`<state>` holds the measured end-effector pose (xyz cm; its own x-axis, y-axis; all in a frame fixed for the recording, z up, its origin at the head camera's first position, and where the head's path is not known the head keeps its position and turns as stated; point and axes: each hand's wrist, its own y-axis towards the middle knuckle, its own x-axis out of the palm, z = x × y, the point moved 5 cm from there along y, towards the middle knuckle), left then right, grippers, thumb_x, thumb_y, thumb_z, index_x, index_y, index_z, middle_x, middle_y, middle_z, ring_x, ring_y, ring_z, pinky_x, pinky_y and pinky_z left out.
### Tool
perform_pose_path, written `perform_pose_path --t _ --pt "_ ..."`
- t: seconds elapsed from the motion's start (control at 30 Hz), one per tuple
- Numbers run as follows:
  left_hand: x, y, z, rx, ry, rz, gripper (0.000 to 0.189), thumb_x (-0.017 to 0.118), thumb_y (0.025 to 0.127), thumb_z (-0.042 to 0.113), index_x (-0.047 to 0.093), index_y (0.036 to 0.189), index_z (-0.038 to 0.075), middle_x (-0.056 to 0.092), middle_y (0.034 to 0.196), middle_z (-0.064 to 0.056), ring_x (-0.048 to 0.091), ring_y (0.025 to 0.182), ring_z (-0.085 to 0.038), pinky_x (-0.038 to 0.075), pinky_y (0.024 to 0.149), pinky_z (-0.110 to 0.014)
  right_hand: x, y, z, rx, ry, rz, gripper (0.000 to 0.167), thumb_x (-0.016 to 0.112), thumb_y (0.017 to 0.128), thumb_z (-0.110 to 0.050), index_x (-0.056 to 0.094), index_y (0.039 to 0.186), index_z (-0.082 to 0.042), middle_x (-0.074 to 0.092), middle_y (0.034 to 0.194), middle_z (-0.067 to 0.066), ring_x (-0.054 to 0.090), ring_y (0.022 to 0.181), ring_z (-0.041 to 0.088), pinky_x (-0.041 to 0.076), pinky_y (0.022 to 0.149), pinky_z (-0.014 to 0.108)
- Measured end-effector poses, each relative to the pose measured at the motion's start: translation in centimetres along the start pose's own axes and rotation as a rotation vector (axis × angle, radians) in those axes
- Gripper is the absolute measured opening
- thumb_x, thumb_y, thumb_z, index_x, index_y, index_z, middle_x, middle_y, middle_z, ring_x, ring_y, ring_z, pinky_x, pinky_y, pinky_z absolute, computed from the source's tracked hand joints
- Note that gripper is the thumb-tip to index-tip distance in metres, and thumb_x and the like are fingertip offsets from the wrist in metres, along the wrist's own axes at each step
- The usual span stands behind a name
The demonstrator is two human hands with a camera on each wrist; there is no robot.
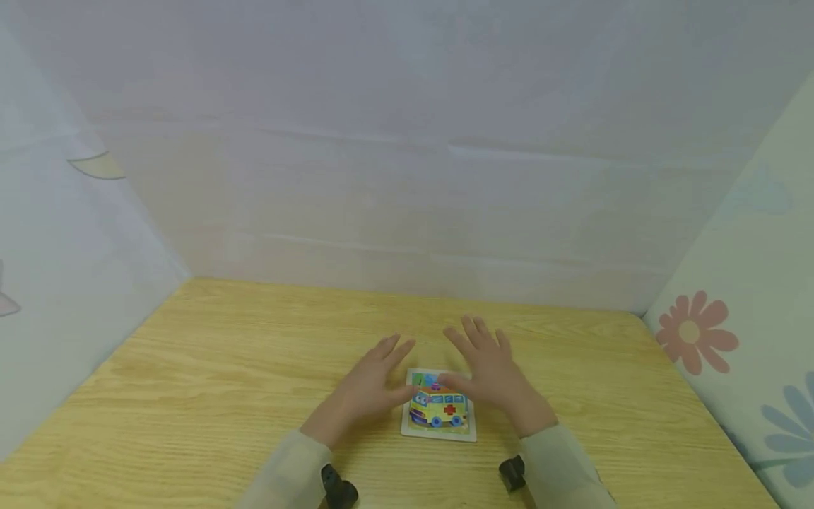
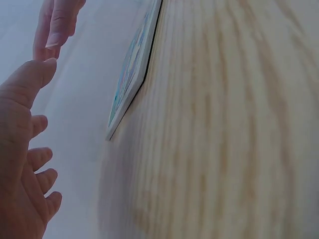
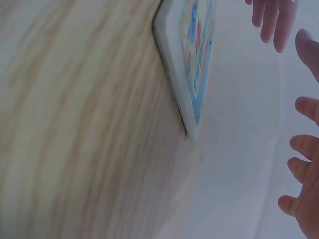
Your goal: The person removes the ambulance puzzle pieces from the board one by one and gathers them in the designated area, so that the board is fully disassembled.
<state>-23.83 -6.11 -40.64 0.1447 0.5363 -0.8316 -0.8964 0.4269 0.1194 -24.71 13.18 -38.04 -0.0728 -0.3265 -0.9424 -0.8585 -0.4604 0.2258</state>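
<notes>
A square picture puzzle board [image 1: 439,417] with a pale border lies flat on the wooden table. Its picture is a yellow ambulance with a face and a red cross. My left hand [image 1: 369,385] hovers at the board's left side, fingers spread and holding nothing. Over the right side is my right hand [image 1: 492,375], also spread and holding nothing, its thumb overlapping the top of the picture in the head view. Both wrist views show the board's edge [image 2: 132,87] on the table, with the fingers [image 3: 304,144] apart from it.
The wooden table [image 1: 222,367] reaches back to a pale cloth wall [image 1: 407,198]. More cloth hangs at both sides, the right one printed with flowers [image 1: 689,332]. A black wrist device [image 1: 340,488] sits by each sleeve.
</notes>
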Motion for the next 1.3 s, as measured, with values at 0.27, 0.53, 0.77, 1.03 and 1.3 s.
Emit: perform_pose_path --t 0.27,0.53,0.77,1.03,1.3 --pt "0.2 -0.8 -0.3 0.022 -0.051 -0.089 0.081 0.064 0.080 0.052 0.029 0.146 0.022 0.021 0.153 -0.010 0.018 0.139 -0.036 0.025 0.106 -0.061 0.8 0.6 -1.2 -0.094 -0.030 -0.073 0.080 0.058 0.081 -0.060 0.035 0.144 -0.017 0.022 0.152 0.016 0.017 0.140 0.036 0.017 0.109 0.062" --pt "1.0 -1.4 -0.9 0.000 -0.047 -0.163 0.087 0.068 0.075 0.055 0.032 0.145 0.017 0.024 0.152 -0.011 0.020 0.140 -0.034 0.023 0.110 -0.055 1.3 1.1 -2.1 -0.133 -0.020 -0.174 0.075 0.062 0.081 -0.055 0.044 0.138 -0.011 0.035 0.146 0.017 0.032 0.134 0.037 0.032 0.105 0.056" --pt "1.4 -1.6 -1.0 0.002 -0.041 -0.211 0.090 0.070 0.072 0.055 0.036 0.143 0.012 0.027 0.151 -0.012 0.023 0.139 -0.032 0.023 0.111 -0.051 2.3 1.7 -2.5 -0.124 -0.038 -0.261 0.069 0.064 0.078 -0.054 0.051 0.132 -0.011 0.051 0.133 0.012 0.048 0.122 0.031 0.042 0.099 0.047" --pt "2.0 -1.5 -1.2 0.034 -0.002 -0.220 0.094 0.071 0.069 0.058 0.038 0.142 0.008 0.031 0.149 -0.012 0.028 0.137 -0.032 0.027 0.111 -0.049 3.5 2.4 -3.2 -0.153 -0.030 -0.313 0.055 0.067 0.080 -0.044 0.058 0.123 -0.011 0.059 0.115 0.002 0.057 0.104 0.018 0.050 0.090 0.036" --pt "2.2 -1.5 -1.2 0.036 0.056 -0.216 0.097 0.071 0.067 0.061 0.039 0.140 0.006 0.032 0.149 -0.012 0.029 0.137 -0.032 0.029 0.110 -0.047 4.2 2.6 -3.5 -0.153 -0.019 -0.346 0.050 0.069 0.080 -0.040 0.061 0.119 -0.010 0.057 0.099 -0.002 0.053 0.080 0.008 0.051 0.077 0.026"
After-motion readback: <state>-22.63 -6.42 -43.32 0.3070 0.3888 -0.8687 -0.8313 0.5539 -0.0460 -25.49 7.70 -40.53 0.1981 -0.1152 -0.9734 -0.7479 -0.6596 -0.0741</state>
